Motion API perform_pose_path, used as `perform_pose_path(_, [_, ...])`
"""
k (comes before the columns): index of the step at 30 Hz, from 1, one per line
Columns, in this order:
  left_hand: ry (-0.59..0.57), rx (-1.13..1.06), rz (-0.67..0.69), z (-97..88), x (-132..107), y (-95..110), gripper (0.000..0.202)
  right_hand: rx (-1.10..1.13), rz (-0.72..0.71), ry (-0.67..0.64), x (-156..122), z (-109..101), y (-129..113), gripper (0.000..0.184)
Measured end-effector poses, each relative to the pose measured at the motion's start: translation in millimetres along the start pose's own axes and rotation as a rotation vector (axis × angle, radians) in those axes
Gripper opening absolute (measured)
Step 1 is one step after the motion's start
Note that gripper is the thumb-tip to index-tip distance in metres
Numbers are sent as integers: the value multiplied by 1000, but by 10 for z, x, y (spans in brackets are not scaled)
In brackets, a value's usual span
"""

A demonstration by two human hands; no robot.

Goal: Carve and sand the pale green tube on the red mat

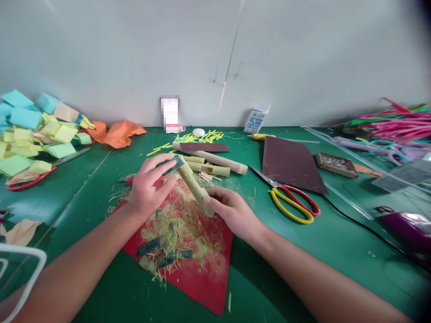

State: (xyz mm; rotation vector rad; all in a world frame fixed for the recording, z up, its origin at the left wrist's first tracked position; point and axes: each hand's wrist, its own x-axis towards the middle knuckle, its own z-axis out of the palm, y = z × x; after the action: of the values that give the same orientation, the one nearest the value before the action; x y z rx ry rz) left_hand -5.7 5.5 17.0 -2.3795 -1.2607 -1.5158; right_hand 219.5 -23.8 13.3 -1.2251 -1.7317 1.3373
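Note:
My right hand [232, 208] grips the lower end of a pale bamboo tube [193, 184], thumb on top. The tube slants up and away to the left over a red sheet [210, 287]. At its far end my left hand [151, 184] pinches a small dark piece of sandpaper [175, 165], which touches the bamboo. Greenish shavings and dust [175, 229] cover much of the red sheet. Dark worn strips [151, 246] lie among them. Behind my hands rest a cut bamboo piece with a notch [215, 170] and a longer pale stick [218, 161].
Scissors with red and yellow handles [292, 204] lie right, beside a dark brown sheet [291, 161]. A purple device [409, 231] with a black cord sits farther right, below pink pipe cleaners [400, 123]. Folded coloured papers [30, 134] and red-handled scissors [33, 179] are left.

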Motion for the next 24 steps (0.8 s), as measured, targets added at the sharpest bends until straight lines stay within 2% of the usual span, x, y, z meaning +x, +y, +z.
perform_pose_path(5, [43,-34,-102,10,12,15,24,-40,-3,-15,1,0,-38,29])
perform_pose_path(11, [98,-90,-332,63,-3,-21,33,-66,16,-34,1,-2,-51,27])
perform_pose_path(16, [128,-189,-491,43,1,-37,30,-79,29,-41,-5,2,-20,27])
perform_pose_path(20, [80,-180,-509,41,-11,-46,30,-59,-2,-63,-6,-1,5,25])
perform_pose_path(24, [45,-147,-458,64,-34,-22,28,-57,1,-65,-3,-1,8,26])
